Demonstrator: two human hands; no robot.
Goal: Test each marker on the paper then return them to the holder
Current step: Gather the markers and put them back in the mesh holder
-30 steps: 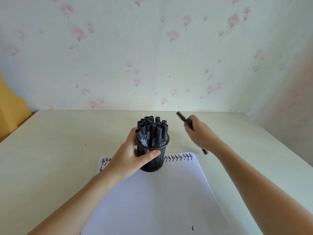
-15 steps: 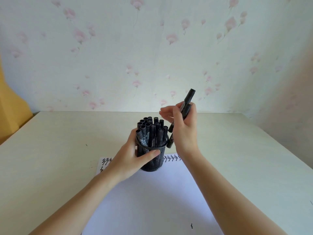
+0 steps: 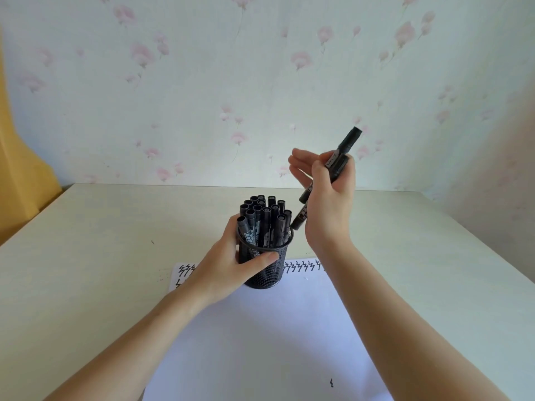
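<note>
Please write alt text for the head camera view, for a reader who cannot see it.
A person's right hand holds two black markers tilted above a black mesh holder packed with black markers, which the left hand grips. The holder stands on white paper bearing a row of black zigzag test marks, on a pale table.

I see black markers (image 3: 265, 218) in a black mesh holder (image 3: 267, 270) (white paper (image 3: 260, 342) carries black zigzags (image 3: 301, 267)); pink-floral wallpaper (image 3: 260, 82).
</note>
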